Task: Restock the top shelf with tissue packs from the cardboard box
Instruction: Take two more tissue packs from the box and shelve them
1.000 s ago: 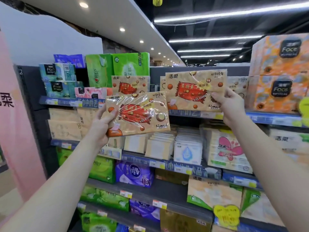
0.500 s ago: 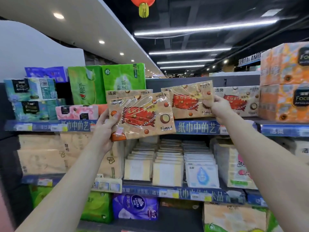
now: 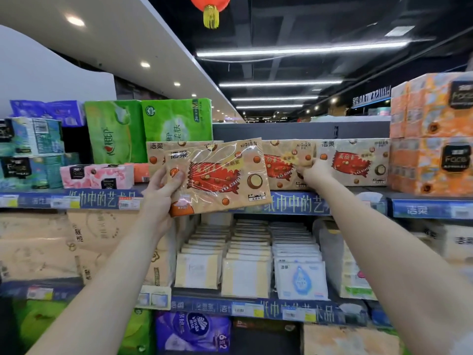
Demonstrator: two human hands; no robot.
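Note:
My left hand (image 3: 160, 193) grips a tan tissue pack with a red crab-shaped print (image 3: 217, 176), held tilted in front of the top shelf's edge (image 3: 294, 203). My right hand (image 3: 313, 171) is closed on a second matching pack (image 3: 281, 162) that rests on the top shelf. It stands beside another such pack (image 3: 354, 162) to its right. One more matching pack (image 3: 160, 155) shows behind the held one. The cardboard box is out of view.
Green tissue bundles (image 3: 148, 129) and teal and pink packs (image 3: 97, 175) fill the top shelf's left. Orange boxes (image 3: 432, 134) are stacked at its right. Lower shelves hold flat cream packs (image 3: 245, 265). A red lantern (image 3: 210, 6) hangs overhead.
My right hand has pushed its pack back onto the top shelf next to the one there. My left hand has raised its pack slightly. The view has tilted upward.

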